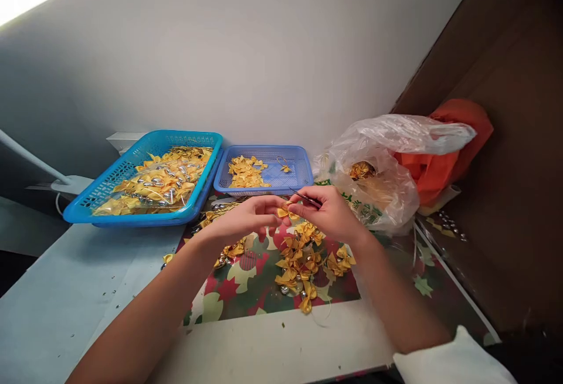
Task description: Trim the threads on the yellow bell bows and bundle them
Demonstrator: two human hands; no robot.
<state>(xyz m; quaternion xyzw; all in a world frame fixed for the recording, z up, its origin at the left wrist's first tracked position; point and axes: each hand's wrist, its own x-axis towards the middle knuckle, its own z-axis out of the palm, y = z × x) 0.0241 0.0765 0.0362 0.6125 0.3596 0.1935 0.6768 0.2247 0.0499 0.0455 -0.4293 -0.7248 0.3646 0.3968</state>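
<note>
My left hand (pixel 255 218) pinches a small yellow ribbon bow (pixel 285 211) between thumb and fingertips, over the middle of the table. Meeting it from the other side, my right hand (pixel 332 214) is closed, its thumb and finger at the same bow. A slim dark pointed tool (pixel 307 198) lies in that right hand, its tip directed up and left; its exact kind is not clear. Below both hands is a loose heap of yellow bows (pixel 303 258), some with silvery beads. More bows (pixel 233 250) lie under my left hand, partly hidden by it.
A bright blue basket (pixel 79 211) piled with bows and silvery beads stands left. Behind my hands sits a smaller blue basket (pixel 281 182) holding yellow bows. At right are a clear plastic bag (pixel 391 190) and an orange bag (pixel 433 167). A patterned mat (pixel 237 299) covers part of the table.
</note>
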